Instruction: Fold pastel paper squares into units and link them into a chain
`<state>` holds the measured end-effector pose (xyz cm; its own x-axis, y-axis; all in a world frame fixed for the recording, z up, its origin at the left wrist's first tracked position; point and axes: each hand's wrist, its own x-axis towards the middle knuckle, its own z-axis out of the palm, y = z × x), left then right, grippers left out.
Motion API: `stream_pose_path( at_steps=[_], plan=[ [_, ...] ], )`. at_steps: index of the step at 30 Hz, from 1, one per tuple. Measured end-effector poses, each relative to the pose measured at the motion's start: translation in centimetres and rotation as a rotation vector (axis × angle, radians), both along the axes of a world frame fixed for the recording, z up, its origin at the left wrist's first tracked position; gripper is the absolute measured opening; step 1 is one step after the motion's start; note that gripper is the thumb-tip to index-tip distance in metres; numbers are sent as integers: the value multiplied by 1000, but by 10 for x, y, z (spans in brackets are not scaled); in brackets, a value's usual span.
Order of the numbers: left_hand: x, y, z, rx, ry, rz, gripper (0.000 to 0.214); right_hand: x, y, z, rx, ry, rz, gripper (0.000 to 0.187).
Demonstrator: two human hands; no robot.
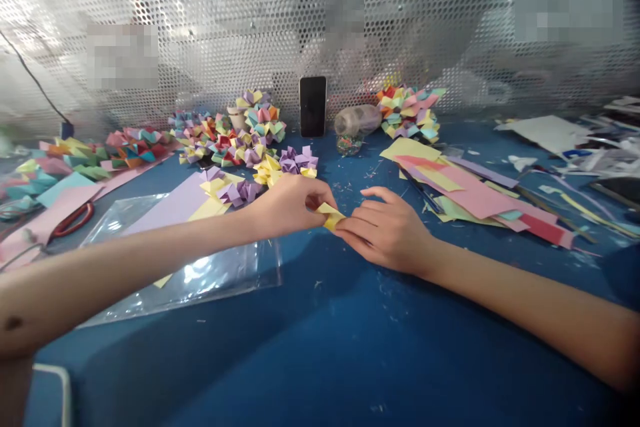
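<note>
Between my two hands, above the blue table, is a small folded yellow paper piece [331,217]. My left hand [295,205] pinches its left end between thumb and fingers. The fingertips of my right hand [387,230] press on its lower right end, with the index finger raised and curled apart. Just behind my left hand lie folded purple paper pieces [299,160] and yellow ones [267,170]. Under my left forearm, a purple sheet [167,205] rests on a clear plastic sleeve [230,280].
A phone [313,107] stands upright against the perforated metal wall [280,13]. Paper clusters [413,110] and a tipped clear jar [357,120] sit at the back. Coloured paper sheets [475,190] lie right; red-handled scissors [74,220] lie left. Scraps dot the blue table [350,347].
</note>
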<state>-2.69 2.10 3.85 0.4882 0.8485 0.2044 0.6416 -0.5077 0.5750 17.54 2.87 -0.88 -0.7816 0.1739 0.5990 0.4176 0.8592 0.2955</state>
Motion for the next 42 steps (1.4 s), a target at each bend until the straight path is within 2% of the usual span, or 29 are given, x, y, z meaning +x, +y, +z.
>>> stream_pose_path(
  at_steps=[5,8,12,21,25,32,36,42],
  plan=[
    [4,7,5,52,-84,30,14,8,6,-1,15,189,61,9],
    [0,21,2,54,-115,39,14,12,9,-1,99,108,56,9],
    [-7,35,-8,39,-134,66,12,13,13,-2,203,-61,26,21],
    [-6,37,-17,-140,-192,82,11,8,13,-3,90,-106,-4,28],
    [-5,40,-21,-204,-224,89,12,10,13,-4,101,-130,13,28],
    [-5,44,-25,-434,-414,84,14,9,14,-4,75,-145,7,29],
    [-3,42,-22,-463,-427,107,14,9,14,-4,43,-140,6,31],
    [-2,41,-23,-423,-406,91,14,8,14,-3,35,-167,-23,33]
  ],
)
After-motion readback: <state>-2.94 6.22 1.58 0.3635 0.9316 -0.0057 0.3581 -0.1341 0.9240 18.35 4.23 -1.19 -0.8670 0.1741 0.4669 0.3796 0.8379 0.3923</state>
